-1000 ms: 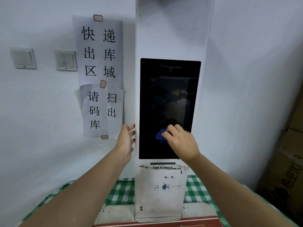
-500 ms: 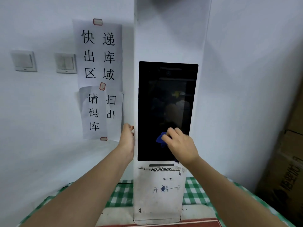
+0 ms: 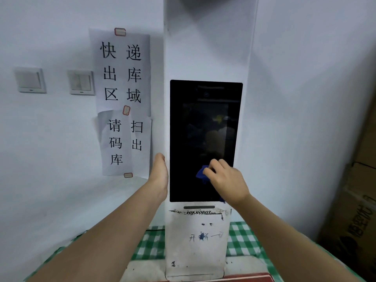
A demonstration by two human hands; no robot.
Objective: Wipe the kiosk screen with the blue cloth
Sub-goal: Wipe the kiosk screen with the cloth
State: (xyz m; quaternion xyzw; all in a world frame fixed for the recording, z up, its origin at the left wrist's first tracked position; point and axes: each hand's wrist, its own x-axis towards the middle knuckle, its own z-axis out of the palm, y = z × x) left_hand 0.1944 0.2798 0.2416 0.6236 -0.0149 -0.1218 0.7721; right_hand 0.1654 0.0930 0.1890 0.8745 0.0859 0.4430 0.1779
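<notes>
A tall white kiosk (image 3: 205, 47) stands against the wall with a dark, switched-off screen (image 3: 203, 123) set in its front. My right hand (image 3: 226, 181) presses a bunched blue cloth (image 3: 201, 174) against the lower part of the screen; most of the cloth is hidden under my fingers. My left hand (image 3: 159, 176) lies flat against the kiosk's left side edge, fingers pointing up, holding nothing.
Paper signs (image 3: 123, 98) with Chinese characters are taped to the wall left of the kiosk, beside two light switches (image 3: 81, 82). The kiosk stands on a green checked tablecloth (image 3: 242, 241). Cardboard boxes (image 3: 354, 200) are stacked at the right edge.
My right hand and the cloth have stayed low on the screen, shifting only slightly. My left hand's fingers have closed up flat against the kiosk's side. The camera has drifted a little.
</notes>
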